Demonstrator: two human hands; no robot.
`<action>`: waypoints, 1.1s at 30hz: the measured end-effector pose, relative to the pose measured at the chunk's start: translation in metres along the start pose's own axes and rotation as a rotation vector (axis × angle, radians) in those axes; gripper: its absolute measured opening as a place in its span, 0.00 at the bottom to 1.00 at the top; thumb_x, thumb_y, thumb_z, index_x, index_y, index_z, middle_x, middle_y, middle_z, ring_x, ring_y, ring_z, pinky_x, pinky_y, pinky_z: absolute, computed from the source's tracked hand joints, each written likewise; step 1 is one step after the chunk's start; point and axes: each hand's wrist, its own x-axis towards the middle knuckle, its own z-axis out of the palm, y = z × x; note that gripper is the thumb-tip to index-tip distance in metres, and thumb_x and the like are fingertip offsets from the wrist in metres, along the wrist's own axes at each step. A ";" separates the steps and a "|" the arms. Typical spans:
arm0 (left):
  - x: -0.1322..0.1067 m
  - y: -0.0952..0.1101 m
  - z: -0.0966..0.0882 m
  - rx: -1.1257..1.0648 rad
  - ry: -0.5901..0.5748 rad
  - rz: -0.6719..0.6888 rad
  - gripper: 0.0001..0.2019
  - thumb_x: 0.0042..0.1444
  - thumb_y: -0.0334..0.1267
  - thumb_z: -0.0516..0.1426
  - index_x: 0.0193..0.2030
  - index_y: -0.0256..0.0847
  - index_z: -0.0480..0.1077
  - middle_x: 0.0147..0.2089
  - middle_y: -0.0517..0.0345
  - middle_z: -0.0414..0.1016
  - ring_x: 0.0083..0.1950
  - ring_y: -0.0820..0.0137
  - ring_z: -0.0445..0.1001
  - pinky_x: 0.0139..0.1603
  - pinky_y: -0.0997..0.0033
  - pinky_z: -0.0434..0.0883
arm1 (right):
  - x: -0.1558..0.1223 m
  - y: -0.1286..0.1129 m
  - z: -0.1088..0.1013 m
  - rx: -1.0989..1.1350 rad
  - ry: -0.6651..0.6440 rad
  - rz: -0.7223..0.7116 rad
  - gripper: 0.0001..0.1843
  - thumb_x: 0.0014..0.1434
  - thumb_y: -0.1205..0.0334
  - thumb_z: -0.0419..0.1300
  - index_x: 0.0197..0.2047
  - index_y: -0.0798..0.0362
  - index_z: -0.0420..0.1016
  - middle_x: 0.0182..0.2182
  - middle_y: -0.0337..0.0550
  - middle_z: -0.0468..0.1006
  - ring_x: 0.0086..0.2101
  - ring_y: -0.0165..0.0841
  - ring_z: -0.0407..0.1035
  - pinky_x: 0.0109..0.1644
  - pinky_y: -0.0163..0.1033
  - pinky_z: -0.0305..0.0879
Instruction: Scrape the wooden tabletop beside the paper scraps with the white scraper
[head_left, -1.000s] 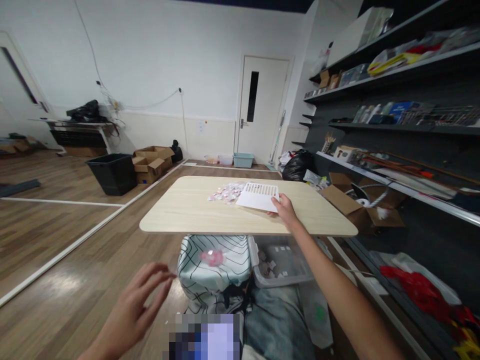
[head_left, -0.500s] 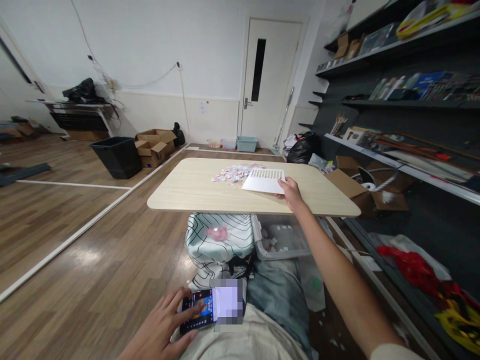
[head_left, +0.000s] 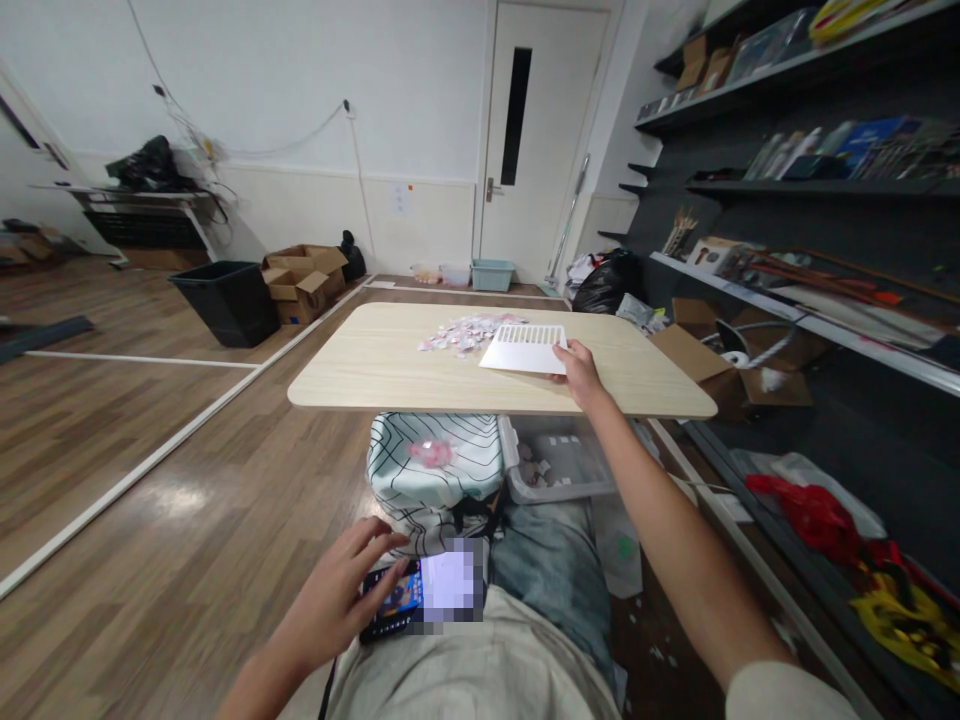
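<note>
Centrally, above the table (head_left: pixel 360 365), a white slotted card (head_left: pixel 521 358) is held by its right end, clamped between the thumb and fingers of the right hand (head_left: pixel 576 370). Whether the card's far edge touches the table cannot be told. The left hand (head_left: pixel 358 572), below the table's near edge, has its fingers spread apart over a phone (head_left: pixel 394 600) on the lap; contact with the screen is unclear.

Likely faults: gripped at one end only, the card could tip or twist if the wrist turns. Swept sideways, it could scatter the heap of small paper pieces (head_left: pixel 461 335), which lies on the table just beside the card's far left part. The phone, set on uneven clothing, could slide off if a leg shifts or a finger pushes it.

Surroundings: a cloth-covered container (head_left: pixel 472 470) bearing a pink packet (head_left: pixel 431 453), and a clear tub (head_left: pixel 562 490), stand close under the table's near edge, restricting knee room. Left of the table are a black bin (head_left: pixel 229 310) and cardboard boxes (head_left: pixel 300 290); right of it, loaded shelves (head_left: pixel 802 190).
</note>
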 end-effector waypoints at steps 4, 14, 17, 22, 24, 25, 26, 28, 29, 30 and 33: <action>-0.014 -0.028 -0.004 -0.117 -0.043 -0.303 0.26 0.74 0.62 0.54 0.55 0.45 0.82 0.58 0.44 0.81 0.61 0.54 0.80 0.59 0.59 0.78 | 0.000 0.000 0.000 0.004 -0.001 0.004 0.10 0.62 0.58 0.65 0.44 0.50 0.70 0.30 0.37 0.80 0.23 0.29 0.69 0.22 0.30 0.65; -0.009 -0.055 0.010 -0.399 -0.402 -0.548 0.37 0.61 0.77 0.58 0.50 0.41 0.79 0.52 0.51 0.83 0.52 0.57 0.78 0.52 0.64 0.72 | -0.002 -0.001 -0.001 -0.002 -0.020 -0.014 0.13 0.59 0.57 0.67 0.44 0.49 0.70 0.31 0.38 0.80 0.25 0.30 0.70 0.25 0.33 0.68; -0.003 -0.064 0.018 -0.445 -0.423 -0.533 0.36 0.58 0.77 0.61 0.45 0.40 0.76 0.45 0.54 0.80 0.47 0.61 0.75 0.47 0.66 0.69 | -0.002 -0.001 0.000 -0.005 -0.013 -0.014 0.12 0.59 0.57 0.66 0.43 0.49 0.70 0.32 0.39 0.81 0.26 0.31 0.71 0.25 0.33 0.68; 0.008 -0.070 0.027 -0.542 -0.475 -0.530 0.34 0.55 0.74 0.65 0.40 0.41 0.71 0.40 0.58 0.75 0.44 0.63 0.73 0.46 0.66 0.67 | -0.002 -0.002 0.000 -0.009 -0.004 -0.008 0.10 0.60 0.58 0.65 0.43 0.50 0.71 0.31 0.38 0.81 0.25 0.31 0.70 0.25 0.32 0.68; 0.010 -0.070 0.027 -0.553 -0.480 -0.527 0.32 0.54 0.72 0.66 0.39 0.42 0.69 0.39 0.58 0.75 0.44 0.62 0.73 0.46 0.66 0.67 | -0.003 -0.002 0.000 -0.008 -0.008 -0.012 0.10 0.60 0.58 0.65 0.44 0.50 0.71 0.31 0.39 0.81 0.26 0.31 0.71 0.25 0.33 0.69; 0.010 -0.070 0.027 -0.544 -0.476 -0.524 0.31 0.53 0.71 0.67 0.38 0.42 0.68 0.40 0.58 0.75 0.44 0.62 0.73 0.46 0.66 0.67 | -0.003 -0.002 0.000 -0.008 -0.008 -0.014 0.10 0.60 0.58 0.65 0.44 0.50 0.71 0.32 0.39 0.81 0.26 0.31 0.71 0.25 0.32 0.69; 0.011 -0.069 0.028 -0.528 -0.475 -0.520 0.31 0.52 0.70 0.68 0.38 0.43 0.67 0.40 0.58 0.75 0.44 0.62 0.73 0.46 0.66 0.67 | -0.003 -0.002 0.000 -0.008 -0.007 -0.013 0.10 0.60 0.58 0.65 0.44 0.50 0.71 0.32 0.40 0.82 0.27 0.31 0.72 0.25 0.32 0.69; 0.013 -0.066 0.030 -0.479 -0.490 -0.525 0.31 0.49 0.69 0.69 0.38 0.45 0.65 0.39 0.59 0.75 0.43 0.62 0.73 0.45 0.66 0.68 | -0.003 -0.002 0.000 -0.010 -0.005 -0.010 0.10 0.60 0.59 0.64 0.44 0.50 0.71 0.33 0.40 0.83 0.27 0.31 0.72 0.24 0.32 0.69; 0.015 -0.064 0.033 -0.444 -0.500 -0.536 0.32 0.48 0.70 0.69 0.37 0.45 0.64 0.38 0.60 0.74 0.42 0.63 0.73 0.43 0.66 0.67 | -0.003 -0.002 0.000 -0.012 -0.006 -0.008 0.10 0.60 0.59 0.64 0.44 0.50 0.71 0.34 0.40 0.83 0.27 0.31 0.72 0.24 0.32 0.69; 0.018 -0.062 0.035 -0.398 -0.510 -0.551 0.32 0.47 0.71 0.68 0.37 0.45 0.63 0.37 0.61 0.74 0.41 0.63 0.72 0.42 0.66 0.67 | -0.003 -0.002 0.000 -0.015 -0.008 -0.005 0.10 0.60 0.58 0.64 0.44 0.50 0.71 0.34 0.41 0.83 0.27 0.31 0.72 0.24 0.32 0.69; 0.030 -0.050 0.042 -0.219 -0.498 -0.582 0.34 0.47 0.76 0.65 0.36 0.44 0.66 0.36 0.59 0.75 0.40 0.61 0.73 0.39 0.65 0.64 | -0.003 -0.002 0.000 -0.015 -0.012 -0.008 0.11 0.60 0.58 0.65 0.44 0.50 0.71 0.34 0.41 0.83 0.27 0.31 0.72 0.25 0.32 0.69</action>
